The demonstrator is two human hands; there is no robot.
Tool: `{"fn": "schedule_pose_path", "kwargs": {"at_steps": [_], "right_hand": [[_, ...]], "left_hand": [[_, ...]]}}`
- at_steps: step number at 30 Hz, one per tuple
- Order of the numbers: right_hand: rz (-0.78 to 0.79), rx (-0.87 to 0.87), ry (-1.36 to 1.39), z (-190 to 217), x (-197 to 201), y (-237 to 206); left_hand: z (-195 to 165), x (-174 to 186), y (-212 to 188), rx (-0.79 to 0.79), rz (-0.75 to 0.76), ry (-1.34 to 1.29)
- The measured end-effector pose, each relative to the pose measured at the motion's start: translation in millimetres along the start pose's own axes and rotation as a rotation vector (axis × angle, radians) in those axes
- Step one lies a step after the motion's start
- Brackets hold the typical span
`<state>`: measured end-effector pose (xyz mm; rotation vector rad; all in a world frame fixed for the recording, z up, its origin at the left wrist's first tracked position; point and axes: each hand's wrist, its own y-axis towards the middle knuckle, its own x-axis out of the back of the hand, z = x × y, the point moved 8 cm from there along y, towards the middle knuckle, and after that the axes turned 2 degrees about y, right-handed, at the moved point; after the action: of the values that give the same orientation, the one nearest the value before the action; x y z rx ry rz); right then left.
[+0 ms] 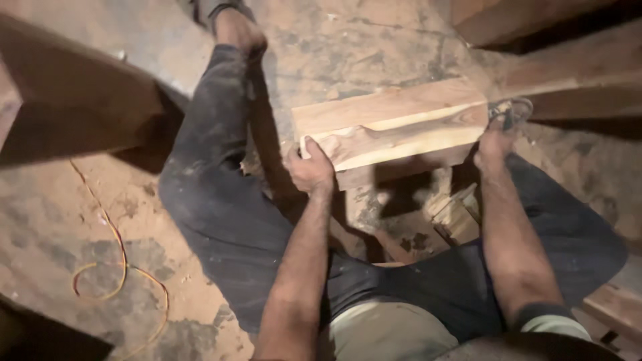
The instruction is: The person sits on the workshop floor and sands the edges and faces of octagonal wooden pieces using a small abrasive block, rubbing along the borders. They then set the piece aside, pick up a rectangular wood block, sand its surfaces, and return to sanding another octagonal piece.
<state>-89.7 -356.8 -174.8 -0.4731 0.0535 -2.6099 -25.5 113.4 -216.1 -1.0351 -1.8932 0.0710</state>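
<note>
From my seat, a good deal is lost to shadow. Under the plank (391, 127) the space is nearly black, and I can only make out pale wood offcuts (455, 214) there, their shapes unclear. A dark beam (73, 100) fills the upper left and runs off the frame, and more timber (568, 67) is cut off at the upper right. The right hand (493, 148) is blurred; something looped and grey, maybe a sandal strap, sits just above it, and I cannot tell which it is.

The plank lies level between the knees, above the dusty floor (53, 220), its pale grain facing up. The left hand (311, 167) is clenched over the plank's near left corner, thumb on top, fingers wrapped under the edge and hidden. The left forearm comes up straight from the bottom of the frame. The right hand presses at the plank's right end, but whether it grasps the wood I cannot tell. That forearm rises along the right thigh.

The person sits with legs spread in dark trousers, the left foot (237, 27) near the top edge. An orange cord (120, 267) curls on the floor at left
</note>
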Motion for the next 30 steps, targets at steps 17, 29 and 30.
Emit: {"fn": "schedule_pose_path", "kwargs": {"at_steps": [17,29,30], "right_hand": [[0.174,0.263,0.224,-11,4,16],[0.157,0.184,0.235,-32,12,11],[0.023,0.073,0.215,-45,26,13]], "left_hand": [[13,-5,1,0.023,-0.085,0.049],[36,-14,-5,-0.191,-0.059,0.012],[47,-13,-8,-0.138,-0.072,0.01]]}}
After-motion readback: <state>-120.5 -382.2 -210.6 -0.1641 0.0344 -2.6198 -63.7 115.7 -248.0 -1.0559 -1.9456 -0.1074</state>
